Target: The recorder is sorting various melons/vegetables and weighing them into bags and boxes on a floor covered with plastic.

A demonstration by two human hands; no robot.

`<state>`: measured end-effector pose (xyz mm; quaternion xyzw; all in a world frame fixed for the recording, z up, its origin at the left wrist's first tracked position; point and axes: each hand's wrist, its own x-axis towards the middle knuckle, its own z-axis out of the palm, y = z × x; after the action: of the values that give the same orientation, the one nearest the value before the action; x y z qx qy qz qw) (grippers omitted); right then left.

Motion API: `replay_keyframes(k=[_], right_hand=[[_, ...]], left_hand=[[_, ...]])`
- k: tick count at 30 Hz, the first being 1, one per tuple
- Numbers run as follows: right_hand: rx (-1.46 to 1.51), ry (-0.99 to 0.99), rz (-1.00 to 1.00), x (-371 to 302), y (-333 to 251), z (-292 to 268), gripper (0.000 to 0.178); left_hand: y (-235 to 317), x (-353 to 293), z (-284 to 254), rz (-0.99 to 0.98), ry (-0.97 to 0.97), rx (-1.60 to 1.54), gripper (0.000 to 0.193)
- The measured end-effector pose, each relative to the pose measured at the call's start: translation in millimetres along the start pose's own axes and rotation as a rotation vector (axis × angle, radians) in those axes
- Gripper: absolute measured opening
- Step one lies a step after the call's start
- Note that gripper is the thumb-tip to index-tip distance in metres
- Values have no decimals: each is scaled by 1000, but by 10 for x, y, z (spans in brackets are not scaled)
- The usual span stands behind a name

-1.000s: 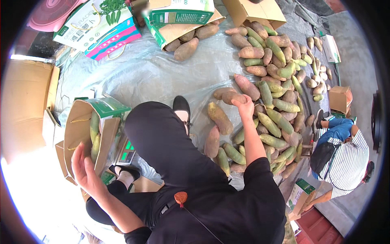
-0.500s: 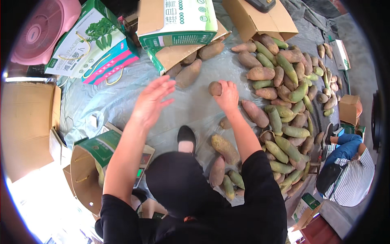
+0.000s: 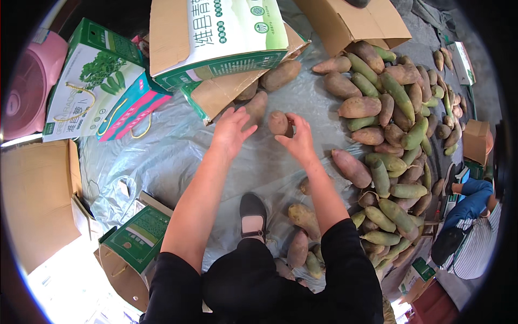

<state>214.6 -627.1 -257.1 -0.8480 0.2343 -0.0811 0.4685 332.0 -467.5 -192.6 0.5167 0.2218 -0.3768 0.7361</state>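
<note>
Fingers spread, my left hand [image 3: 232,130] reaches to the near end of a reddish-brown radish [image 3: 257,108] lying by the box flap; I cannot tell whether they touch. My right hand [image 3: 300,141] curls around a smaller reddish-brown radish [image 3: 278,123], thumb below and fingers along its right side. Its blunt end faces up. Just beyond my hands, another brown radish [image 3: 280,75] rests at the mouth of the tipped green-and-white carton [image 3: 232,65]. Right of my right forearm lies a long reddish radish [image 3: 352,168].
A big heap of green and reddish radishes [image 3: 400,102] spreads along the right over plastic sheeting [image 3: 178,140]. An open brown carton [image 3: 356,24] stands beyond it. Gift boxes [image 3: 100,75] and a pink fan [image 3: 35,89] are at left. Another person [image 3: 475,232] sits far right.
My left hand has come right and down to the radish by the carton, nearer my right hand. The radish in my right hand has turned more upright. The whole view has shifted.
</note>
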Motion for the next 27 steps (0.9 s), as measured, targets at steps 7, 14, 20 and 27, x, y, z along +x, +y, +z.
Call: replay_keyframes(k=[7, 14, 20, 27], right_hand=[[-53, -109, -110, 369, 70, 62, 46], [-448, 162, -308, 1291, -237, 206, 30], [-757, 37, -351, 1439, -206, 288, 43], [-959, -55, -348, 1197, -56, 23, 48]], left_hand=[[39, 161, -40, 85, -107, -373, 60], [165, 129, 26, 112, -164, -508, 51], [210, 83, 38, 116, -193, -533, 45], [244, 65, 32, 96, -244, -552, 41]])
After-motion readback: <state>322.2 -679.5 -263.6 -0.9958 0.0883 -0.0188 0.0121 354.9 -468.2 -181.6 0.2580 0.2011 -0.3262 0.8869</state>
